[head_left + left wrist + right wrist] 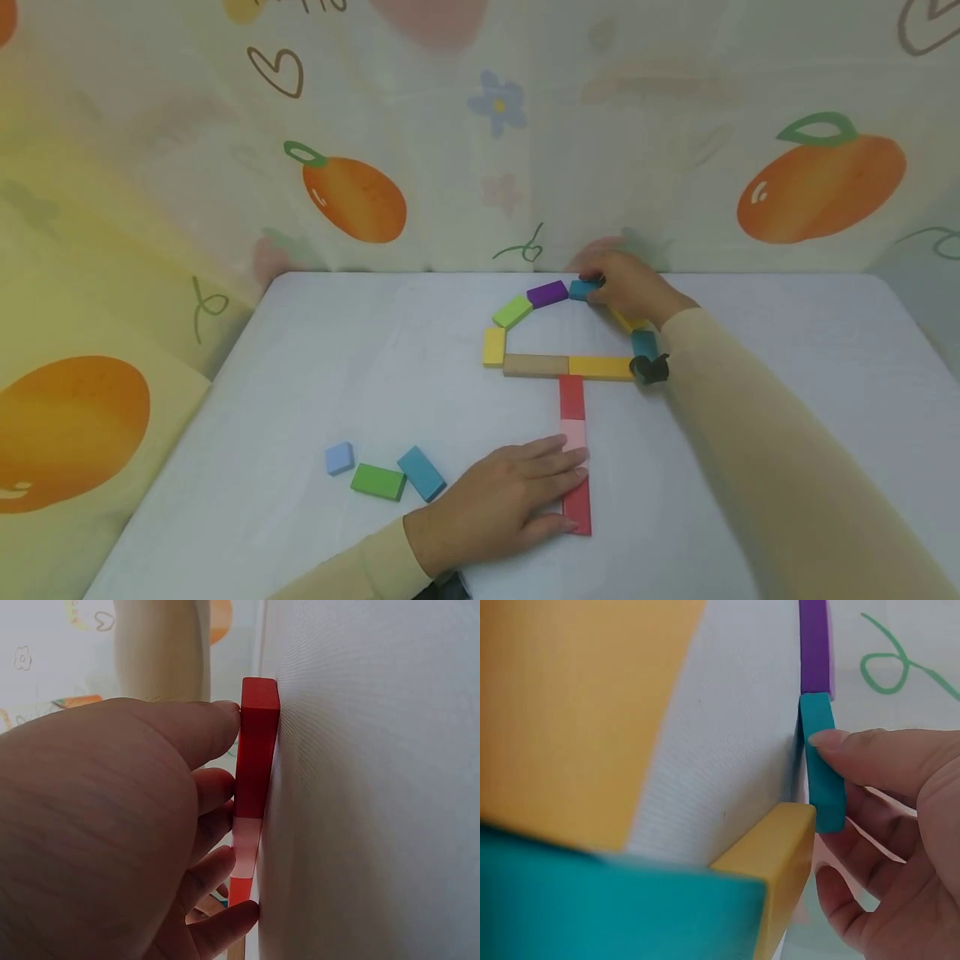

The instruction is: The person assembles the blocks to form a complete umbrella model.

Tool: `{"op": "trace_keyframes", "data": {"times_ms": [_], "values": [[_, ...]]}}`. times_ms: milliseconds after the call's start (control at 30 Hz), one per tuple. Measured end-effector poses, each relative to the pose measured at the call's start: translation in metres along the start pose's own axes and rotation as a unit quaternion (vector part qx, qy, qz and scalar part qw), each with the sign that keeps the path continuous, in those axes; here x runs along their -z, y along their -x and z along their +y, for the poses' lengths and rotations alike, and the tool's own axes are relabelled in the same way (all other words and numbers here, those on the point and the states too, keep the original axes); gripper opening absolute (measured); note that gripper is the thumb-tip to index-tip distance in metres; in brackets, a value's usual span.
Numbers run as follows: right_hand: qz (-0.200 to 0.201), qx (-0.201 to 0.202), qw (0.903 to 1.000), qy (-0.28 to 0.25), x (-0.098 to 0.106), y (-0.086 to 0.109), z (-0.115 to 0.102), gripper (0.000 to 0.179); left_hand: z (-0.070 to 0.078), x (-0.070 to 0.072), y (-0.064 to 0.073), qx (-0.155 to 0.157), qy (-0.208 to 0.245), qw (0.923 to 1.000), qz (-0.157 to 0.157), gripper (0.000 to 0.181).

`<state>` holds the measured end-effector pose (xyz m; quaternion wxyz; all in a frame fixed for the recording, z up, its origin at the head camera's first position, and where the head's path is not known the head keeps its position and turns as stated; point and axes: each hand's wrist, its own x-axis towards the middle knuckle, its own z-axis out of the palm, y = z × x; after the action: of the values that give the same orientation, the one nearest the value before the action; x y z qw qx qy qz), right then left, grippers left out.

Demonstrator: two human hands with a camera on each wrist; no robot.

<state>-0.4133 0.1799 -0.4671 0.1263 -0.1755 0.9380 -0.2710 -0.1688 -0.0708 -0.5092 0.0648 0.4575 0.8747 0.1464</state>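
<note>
Wooden blocks form an arch over a straight base with a stem below. At the top of the arch, my right hand (pixel 626 283) pinches a teal block (pixel 823 769) between thumb and fingers. One end of it meets a purple block (pixel 547 294); the other is at a yellow block (pixel 787 840). My left hand (pixel 506 500) rests with extended fingers on the stem, touching the pink block (pixel 573 432) and the lower red block (pixel 577 508). An upper red block (pixel 572 397) joins the stem to the base, made of a tan block (pixel 536 365) and a yellow-orange block (pixel 600 367).
Left of my left hand lie a blue block (pixel 422 473), a green block (pixel 378 482) and a light blue cube (pixel 340 458). A lime block (pixel 513 312) and a yellow block (pixel 494 347) shape the arch's left side. A patterned curtain (pixel 450 167) borders the table's (pixel 375 333) far edge.
</note>
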Motion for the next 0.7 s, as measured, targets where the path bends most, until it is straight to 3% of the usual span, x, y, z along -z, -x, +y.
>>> {"op": "trace_keyframes", "data": {"times_ms": [700], "values": [[-0.029,0.027,0.9992,-0.007,0.008,-0.016,0.009,0.039,-0.001,-0.001,-0.001,-0.002,-0.004,1.0000,-0.001,0.061]]}}
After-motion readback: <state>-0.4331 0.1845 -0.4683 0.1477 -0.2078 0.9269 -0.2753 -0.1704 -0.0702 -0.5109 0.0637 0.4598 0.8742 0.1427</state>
